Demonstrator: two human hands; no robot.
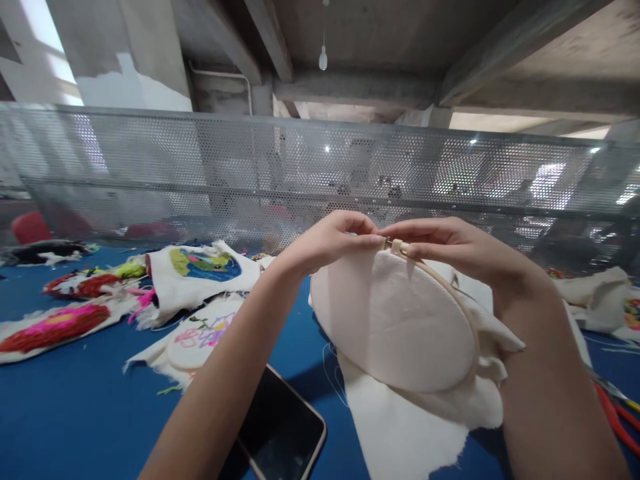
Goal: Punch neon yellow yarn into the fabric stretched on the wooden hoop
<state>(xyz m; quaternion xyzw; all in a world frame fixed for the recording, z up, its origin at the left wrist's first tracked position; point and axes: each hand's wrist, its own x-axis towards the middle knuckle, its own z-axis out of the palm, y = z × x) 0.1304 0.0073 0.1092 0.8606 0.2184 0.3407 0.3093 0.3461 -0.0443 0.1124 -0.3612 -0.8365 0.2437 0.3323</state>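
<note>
One blue table: stretching from the near side to the screen, under all the work.
Perforated metal screen: standing across the far side, letting blurred shapes show through.
White cloth: drawn over the hoop, plain, spilling loose past the rim and down onto the table.
Embroidered pieces: lying to the left, bearing a green-and-blue scene, red-and-pink patches and pastel flowers.
Hoop: held tilted over the table, right of the middle; cannot tell whether touching it below.
Left hand: pinching one end of the screw closure between thumb and fingertips.
Right hand: pinching the rim beside the closure, with fingers reaching over behind.
Phone: lying dark-screened, partly covered by the left forearm.
Screw closure: sitting atop the rim, between both thumbs.
</note>
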